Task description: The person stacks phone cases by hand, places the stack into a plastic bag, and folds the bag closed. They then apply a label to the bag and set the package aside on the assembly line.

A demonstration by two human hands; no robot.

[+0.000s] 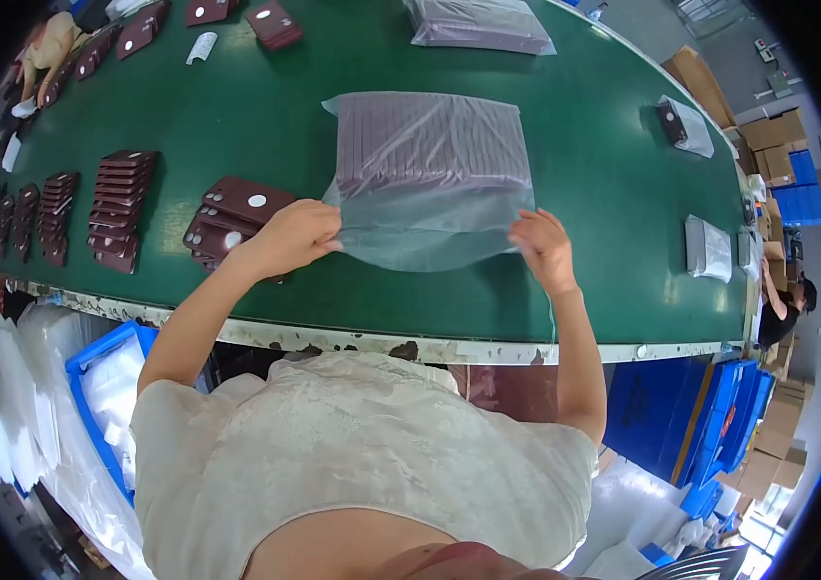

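In front of me on the green table lies a clear plastic bag [430, 232] with a row of maroon flat cases [430, 140] standing packed side by side inside it. The bag's loose end points toward me. My left hand [306, 235] pinches the left corner of that end. At the right corner, my right hand [543, 246] grips the plastic with its fingers closed. Just left of my left hand is a loose pile of maroon cases [227, 217] with white oval labels, partly hidden by my forearm.
Stacks of maroon cases [120, 213] line the table's left side. Another filled bag [478, 27] lies at the far edge, and smaller bagged packs [708, 248] sit at right. Two other people work at the table's ends. Blue crates [657, 416] stand below the right edge.
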